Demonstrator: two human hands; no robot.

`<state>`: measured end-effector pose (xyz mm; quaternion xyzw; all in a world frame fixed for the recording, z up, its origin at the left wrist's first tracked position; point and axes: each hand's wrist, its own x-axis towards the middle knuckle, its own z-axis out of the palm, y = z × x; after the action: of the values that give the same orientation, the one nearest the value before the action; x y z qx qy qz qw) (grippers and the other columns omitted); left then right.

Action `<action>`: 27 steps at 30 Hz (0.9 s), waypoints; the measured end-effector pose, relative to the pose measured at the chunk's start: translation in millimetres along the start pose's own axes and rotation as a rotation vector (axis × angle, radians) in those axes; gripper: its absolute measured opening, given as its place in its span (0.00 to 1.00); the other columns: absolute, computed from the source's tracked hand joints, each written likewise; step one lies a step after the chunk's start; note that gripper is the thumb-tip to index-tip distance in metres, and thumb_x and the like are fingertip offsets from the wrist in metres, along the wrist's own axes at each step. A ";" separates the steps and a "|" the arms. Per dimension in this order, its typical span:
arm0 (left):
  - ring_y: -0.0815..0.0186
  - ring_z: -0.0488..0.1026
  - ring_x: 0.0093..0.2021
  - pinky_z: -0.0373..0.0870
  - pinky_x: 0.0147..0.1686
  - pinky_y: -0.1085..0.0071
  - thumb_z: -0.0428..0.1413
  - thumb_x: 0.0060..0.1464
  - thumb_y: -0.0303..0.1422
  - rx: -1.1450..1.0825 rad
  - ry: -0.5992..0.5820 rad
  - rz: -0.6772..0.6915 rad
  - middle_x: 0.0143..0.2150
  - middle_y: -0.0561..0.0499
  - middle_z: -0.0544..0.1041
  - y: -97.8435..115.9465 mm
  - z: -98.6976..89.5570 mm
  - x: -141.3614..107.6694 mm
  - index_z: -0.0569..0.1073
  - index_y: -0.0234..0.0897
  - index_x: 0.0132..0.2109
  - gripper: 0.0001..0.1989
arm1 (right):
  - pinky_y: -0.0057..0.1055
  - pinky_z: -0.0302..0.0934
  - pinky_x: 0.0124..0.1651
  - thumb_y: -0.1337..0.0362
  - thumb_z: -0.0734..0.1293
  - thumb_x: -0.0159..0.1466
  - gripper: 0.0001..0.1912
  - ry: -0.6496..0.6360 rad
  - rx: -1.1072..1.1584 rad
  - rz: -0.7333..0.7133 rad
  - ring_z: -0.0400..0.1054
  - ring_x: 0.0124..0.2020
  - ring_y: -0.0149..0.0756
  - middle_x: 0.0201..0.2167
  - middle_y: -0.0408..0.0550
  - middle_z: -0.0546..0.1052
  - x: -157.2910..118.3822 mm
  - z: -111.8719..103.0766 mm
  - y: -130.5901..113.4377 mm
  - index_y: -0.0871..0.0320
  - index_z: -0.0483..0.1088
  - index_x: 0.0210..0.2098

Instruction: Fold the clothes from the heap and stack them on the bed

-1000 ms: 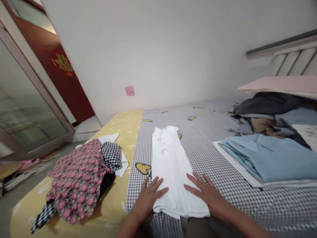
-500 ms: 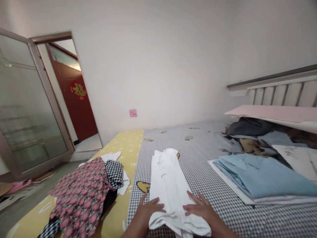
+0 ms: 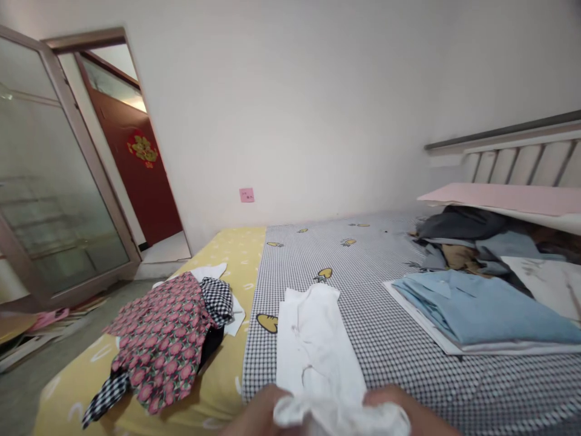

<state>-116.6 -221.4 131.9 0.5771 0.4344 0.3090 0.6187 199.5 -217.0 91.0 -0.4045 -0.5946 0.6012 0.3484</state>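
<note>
A white garment (image 3: 318, 345), folded into a long narrow strip, lies on the checked bedsheet (image 3: 381, 339). Its near end is bunched up at the bottom edge of the view. My left hand (image 3: 265, 409) grips that end on the left side, its fingers mostly hidden by the cloth. On the right side my right hand (image 3: 393, 402) holds the same end, partly covered by the blurred white fabric. The far end of the garment rests flat, with some creases.
On the yellow sheet (image 3: 227, 369) at left lies a pink floral garment (image 3: 167, 333) with black-and-white checked cloth. To the right, a folded light blue shirt (image 3: 481, 309) sits on white clothes. Behind it are rumpled dark clothes (image 3: 458, 224) under a pink board (image 3: 508, 197).
Both hands have gone from lying spread on the white garment to gripping its near end, which is now bunched up. The garment has shifted slightly toward me, and the view has tilted a little.
</note>
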 end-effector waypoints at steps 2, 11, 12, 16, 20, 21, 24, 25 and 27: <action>0.53 0.77 0.53 0.66 0.62 0.57 0.62 0.51 0.50 -0.118 0.019 0.006 0.45 0.47 0.83 22.3 -2.8 39.0 0.79 0.39 0.47 0.23 | 0.40 0.67 0.55 0.54 0.72 0.57 0.14 0.000 0.068 0.009 0.76 0.42 0.44 0.39 0.47 0.83 32.7 -3.9 -27.8 0.56 0.80 0.38; 0.50 0.80 0.49 0.75 0.52 0.55 0.62 0.51 0.53 -0.543 0.075 -0.243 0.46 0.35 0.82 6.7 -34.0 166.8 0.71 0.30 0.57 0.35 | 0.47 0.68 0.55 0.53 0.78 0.50 0.32 0.236 0.384 0.117 0.77 0.47 0.49 0.44 0.59 0.82 155.1 -58.0 6.2 0.60 0.72 0.50; 0.50 0.79 0.50 0.75 0.53 0.55 0.62 0.50 0.53 -0.555 0.055 -0.239 0.46 0.36 0.83 -1.6 -36.7 165.4 0.72 0.31 0.56 0.35 | 0.46 0.69 0.54 0.53 0.77 0.50 0.30 0.260 0.363 0.116 0.77 0.47 0.49 0.44 0.58 0.82 157.5 -60.8 16.2 0.59 0.72 0.49; 0.50 0.78 0.52 0.73 0.55 0.56 0.66 0.46 0.52 -0.652 0.044 -0.194 0.46 0.37 0.83 -17.8 -42.1 151.3 0.73 0.31 0.54 0.35 | 0.43 0.71 0.49 0.54 0.75 0.50 0.27 0.356 0.301 0.078 0.78 0.43 0.47 0.42 0.55 0.82 157.2 -59.6 36.8 0.60 0.74 0.46; 0.49 0.77 0.53 0.72 0.56 0.55 0.67 0.45 0.50 -0.658 0.079 -0.181 0.49 0.37 0.82 -18.2 -41.5 149.0 0.72 0.32 0.55 0.35 | 0.41 0.71 0.42 0.54 0.71 0.51 0.24 0.506 0.112 0.032 0.78 0.39 0.48 0.38 0.53 0.83 157.5 -49.3 37.6 0.61 0.75 0.43; 0.49 0.78 0.53 0.72 0.56 0.54 0.68 0.46 0.47 -0.644 0.118 -0.171 0.49 0.37 0.82 -19.4 -41.2 150.8 0.72 0.33 0.55 0.34 | 0.41 0.71 0.41 0.53 0.70 0.51 0.23 0.536 0.073 0.017 0.77 0.38 0.48 0.38 0.53 0.83 158.5 -47.0 36.4 0.61 0.76 0.42; 0.51 0.79 0.49 0.74 0.53 0.55 0.68 0.47 0.38 -0.619 0.253 -0.123 0.47 0.37 0.82 -26.9 -41.0 159.2 0.72 0.33 0.54 0.29 | 0.40 0.70 0.42 0.51 0.68 0.52 0.24 0.617 -0.019 -0.061 0.77 0.39 0.48 0.38 0.52 0.83 162.8 -43.0 31.4 0.60 0.76 0.42; 0.52 0.80 0.48 0.74 0.52 0.55 0.68 0.47 0.36 -0.617 0.283 -0.115 0.46 0.37 0.82 -29.9 -41.1 162.3 0.72 0.32 0.53 0.27 | 0.39 0.70 0.43 0.50 0.68 0.52 0.24 0.643 -0.049 -0.081 0.76 0.40 0.48 0.38 0.51 0.83 164.3 -42.8 29.9 0.60 0.76 0.42; 0.52 0.80 0.47 0.75 0.50 0.57 0.66 0.50 0.35 -0.613 0.315 -0.116 0.45 0.37 0.83 -35.0 -40.4 168.3 0.72 0.30 0.52 0.24 | 0.40 0.69 0.43 0.50 0.68 0.51 0.24 0.705 -0.114 -0.096 0.76 0.40 0.49 0.37 0.51 0.82 166.7 -43.5 28.3 0.59 0.77 0.41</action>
<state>-84.2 -59.7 68.9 0.2841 0.4435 0.4748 0.7052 168.7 -49.5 52.3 -0.5773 -0.4887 0.3736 0.5369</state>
